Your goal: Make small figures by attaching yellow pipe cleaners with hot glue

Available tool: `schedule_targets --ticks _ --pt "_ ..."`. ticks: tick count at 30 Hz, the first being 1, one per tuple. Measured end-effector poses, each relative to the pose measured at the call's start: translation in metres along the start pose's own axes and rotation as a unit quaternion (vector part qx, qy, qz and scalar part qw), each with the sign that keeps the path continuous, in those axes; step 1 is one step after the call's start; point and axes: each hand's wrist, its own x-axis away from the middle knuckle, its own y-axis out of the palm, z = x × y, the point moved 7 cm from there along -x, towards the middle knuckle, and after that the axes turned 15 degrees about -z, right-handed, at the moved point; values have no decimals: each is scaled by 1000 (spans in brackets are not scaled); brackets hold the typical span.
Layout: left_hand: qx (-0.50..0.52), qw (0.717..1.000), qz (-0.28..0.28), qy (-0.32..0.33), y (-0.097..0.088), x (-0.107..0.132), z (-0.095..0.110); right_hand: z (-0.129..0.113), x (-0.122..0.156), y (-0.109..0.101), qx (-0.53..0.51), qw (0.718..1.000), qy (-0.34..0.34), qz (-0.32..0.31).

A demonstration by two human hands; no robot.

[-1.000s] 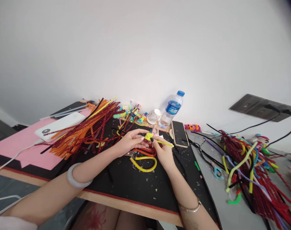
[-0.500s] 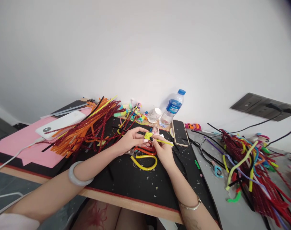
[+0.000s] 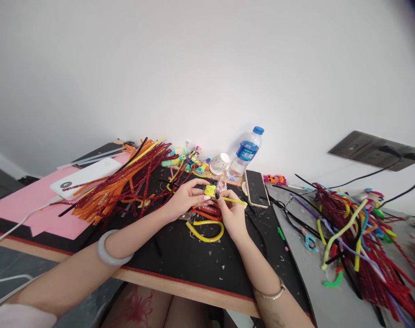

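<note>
A small piece of bent yellow pipe cleaner (image 3: 210, 190) is held above the black mat (image 3: 193, 259). My left hand (image 3: 186, 198) pinches it from the left between thumb and fingers. From the right, my right hand (image 3: 230, 212) grips its straight tail, whose free end pokes out past the knuckles. Below the hands lies a looped yellow pipe cleaner (image 3: 207, 239). Orange-red pipe cleaners (image 3: 207, 212) lie just behind that loop, partly covered by my hands.
Red and orange pipe cleaners (image 3: 125, 182) are heaped at left over a white power bank (image 3: 87, 175) and pink paper (image 3: 29, 200). Behind stand a water bottle (image 3: 246, 152), a paper cup (image 3: 220, 163) and a phone (image 3: 257, 189). More pipe cleaners (image 3: 357, 250) and scissors (image 3: 310, 243) lie right.
The yellow pipe cleaner piece has turned slightly and shifted a little left in my fingers. My right hand has opened a small gap from the left fingertips.
</note>
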Motion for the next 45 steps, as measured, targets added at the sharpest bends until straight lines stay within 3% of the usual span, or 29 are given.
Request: schedule_targets --ticks 23,45 --pt "44 999 -9 2 1 1 -1 -2 2 -3 57 998 -8 14" --pt "-19 1000 -9 6 1 0 2 -2 2 -2 75 997 -1 9"
